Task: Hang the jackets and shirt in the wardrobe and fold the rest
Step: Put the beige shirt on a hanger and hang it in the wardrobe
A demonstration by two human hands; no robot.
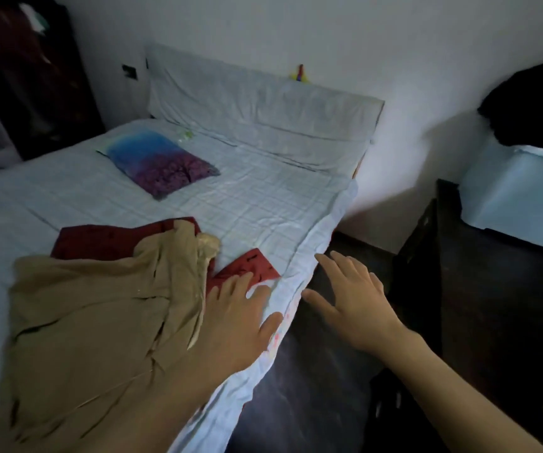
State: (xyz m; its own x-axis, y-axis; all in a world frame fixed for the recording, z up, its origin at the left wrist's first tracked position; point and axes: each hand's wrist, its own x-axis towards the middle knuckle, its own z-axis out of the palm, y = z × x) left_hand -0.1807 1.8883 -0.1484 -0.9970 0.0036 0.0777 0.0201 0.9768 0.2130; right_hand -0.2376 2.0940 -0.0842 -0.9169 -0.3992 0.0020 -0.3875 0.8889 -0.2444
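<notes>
A crumpled tan garment (93, 315) lies on the near part of the bed, on top of a dark red garment (106, 240) whose corner (250, 266) sticks out to the right. My left hand (234, 322) hovers flat over the bed edge, fingers spread, touching or nearly touching the red corner and the tan cloth. My right hand (355, 305) is open in the air over the dark floor beside the bed, holding nothing. The wardrobe (25, 80) stands dark at the far left with clothes hanging inside.
The bed (263, 204) has a pale checked sheet, a blue and purple pillow (162, 161) and a covered headboard (263, 106). A dark cabinet (492, 289) at the right carries a pale blue box (518, 191) with a black item (534, 103) on top.
</notes>
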